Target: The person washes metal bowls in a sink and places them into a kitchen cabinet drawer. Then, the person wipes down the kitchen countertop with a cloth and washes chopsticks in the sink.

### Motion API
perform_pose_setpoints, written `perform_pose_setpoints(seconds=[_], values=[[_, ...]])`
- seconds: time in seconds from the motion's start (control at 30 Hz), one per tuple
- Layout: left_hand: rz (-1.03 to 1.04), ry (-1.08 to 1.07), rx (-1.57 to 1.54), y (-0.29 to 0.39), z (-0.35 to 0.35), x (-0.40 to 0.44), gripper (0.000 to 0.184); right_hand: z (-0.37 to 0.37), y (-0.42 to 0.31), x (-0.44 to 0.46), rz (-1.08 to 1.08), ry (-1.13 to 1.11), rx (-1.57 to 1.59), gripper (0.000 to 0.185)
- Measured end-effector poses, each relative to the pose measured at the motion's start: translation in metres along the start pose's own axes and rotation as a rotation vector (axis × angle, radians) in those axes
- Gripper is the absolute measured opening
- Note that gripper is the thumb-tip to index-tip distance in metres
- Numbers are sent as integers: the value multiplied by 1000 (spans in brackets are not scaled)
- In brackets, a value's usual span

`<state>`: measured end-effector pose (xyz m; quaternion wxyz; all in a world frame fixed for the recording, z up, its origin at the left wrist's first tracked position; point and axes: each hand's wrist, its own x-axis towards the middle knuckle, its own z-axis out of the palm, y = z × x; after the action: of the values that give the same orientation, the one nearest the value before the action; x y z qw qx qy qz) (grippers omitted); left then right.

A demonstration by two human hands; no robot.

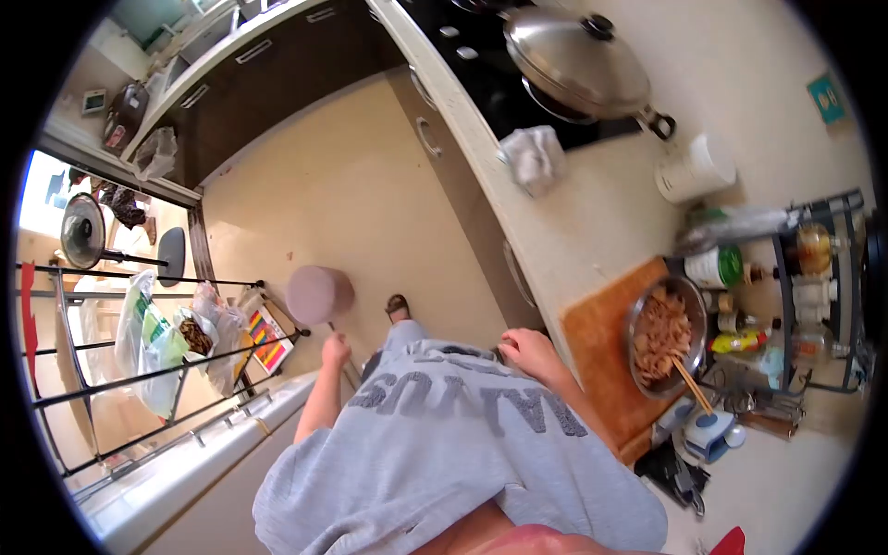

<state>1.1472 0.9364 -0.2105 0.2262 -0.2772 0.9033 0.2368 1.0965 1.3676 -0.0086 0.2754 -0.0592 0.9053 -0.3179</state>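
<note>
Firstly, found the left hand (337,351) clenched around the handle (332,326) of a pale pink pot (319,294), extended ahead of the body. Judged to be held off to that side to stay clear of the legs (403,339). Cannot tell whether lifted above the floor (333,185) or resting on it. Noted the right hand (527,351) with fingers curled, low beside the grey shirt (444,398), towards the counter (573,222); cannot tell whether gripping anything.

Found a metal bowl (696,316) of sliced food (659,338) on a wooden board (592,322), likely to protect the surface. Observed chopsticks (694,387) leaning over the rim, presumably for ready use. Noted bottles (703,268) grouped about a dark rack (783,314), apparently for easy reach. Logged a crumpled cloth (535,157) beside the black hob (462,74), possibly for hot metal, and a lidded pan (578,60) on it.

Recorded a pale counter, a tan floor with small dark specks, dark-fronted cabinets (277,92) beyond, and plastic bags (153,342) by black rails on the left.
</note>
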Motion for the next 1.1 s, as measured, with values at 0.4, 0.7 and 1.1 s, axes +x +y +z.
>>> perform_pose_setpoints(seconds=[0.4, 0.7, 1.1], values=[[55, -332, -324, -24, -118, 128, 25, -32, -110, 193, 52, 322, -27, 22], [117, -385, -387, 40, -125, 215, 24, -115, -13, 307, 472, 1072, -87, 46], [623, -652, 29, 180, -92, 260, 26, -144, 146, 114, 910, 946, -35, 39]])
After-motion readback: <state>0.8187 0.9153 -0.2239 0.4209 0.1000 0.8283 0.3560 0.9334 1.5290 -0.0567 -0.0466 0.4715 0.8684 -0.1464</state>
